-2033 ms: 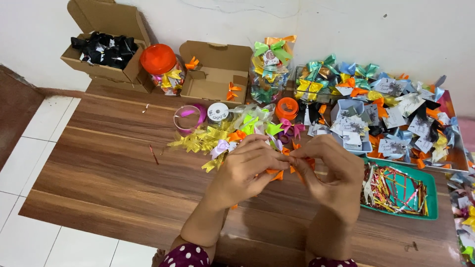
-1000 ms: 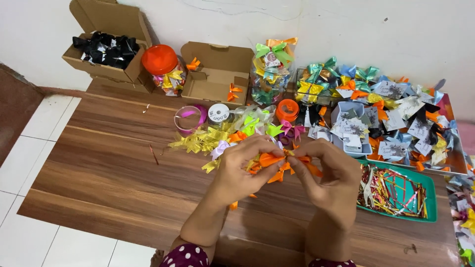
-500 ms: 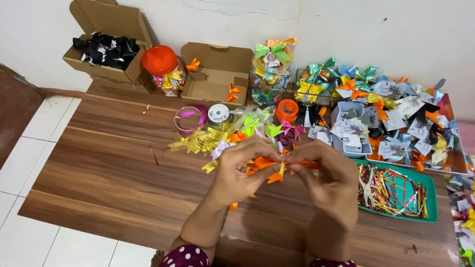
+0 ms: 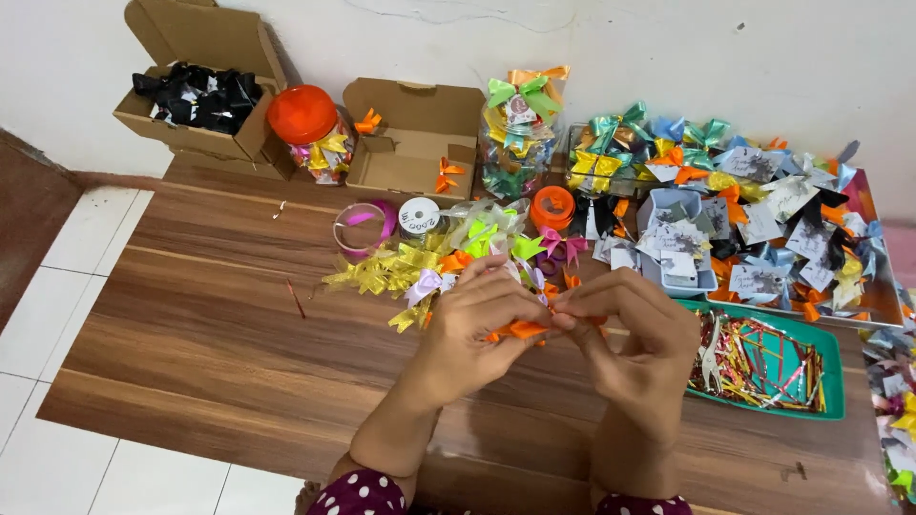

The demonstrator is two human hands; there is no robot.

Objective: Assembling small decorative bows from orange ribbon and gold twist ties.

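Orange ribbon (image 4: 520,330) is what's being worked right now, pinched between both hands just above the wooden table (image 4: 219,334). Left hand (image 4: 477,329) has its fingertips closed on one end and right hand (image 4: 634,334) is pinching the other, knuckles nearly touching. So far it looks like a flat folded strip, not a proper bow shape yet, so I'd say this one is maybe halfway, with the loops not pulled out.

Plenty looks done already: a loose pile of finished bows (image 4: 429,262) in yellow, green and pink sits just behind the hands, and more are heaped in the tray on the right (image 4: 763,205). A cardboard box (image 4: 410,143) at the back has only a few orange ones in it. The green tray (image 4: 830,372) beside the right hand holds thin shiny strips.
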